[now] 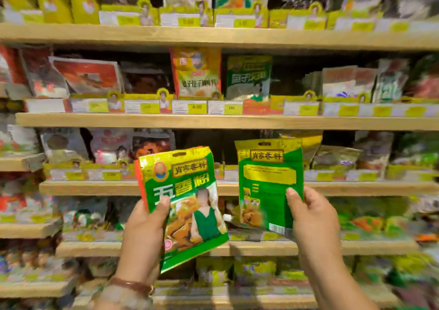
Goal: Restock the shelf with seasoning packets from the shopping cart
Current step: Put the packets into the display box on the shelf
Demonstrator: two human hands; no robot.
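Two green and yellow seasoning packets are held up in front of a wooden shelf unit (pixel 213 122), one in each of the hands. The left packet (pixel 183 205) is gripped by the left hand (pixel 145 224) along its lower left edge, with the thumb pressed across the printed front and the other fingers hidden behind it. Its front is turned toward the camera (large white characters and a picture of fried food can be seen), and it is tilted, its top leaning to the left. A beaded bracelet (pixel 133 284) is worn on the left wrist.

The right packet (pixel 268 183) is pinched by the right hand (pixel 311 217) at its lower right edge, the thumb laid on the facing side. Its back is shown, with fine print and a barcode near the bottom corner. It is held nearly upright and well apart from the left packet.

Behind both packets, the shelf boards are lined with rows of other seasoning bags (pixel 197 72) standing behind yellow price tags (pixel 197 107). Much of the surrounding stock is blurred, so its labels cannot be read. Both packets are raised before the third board from the top, neither touching it.
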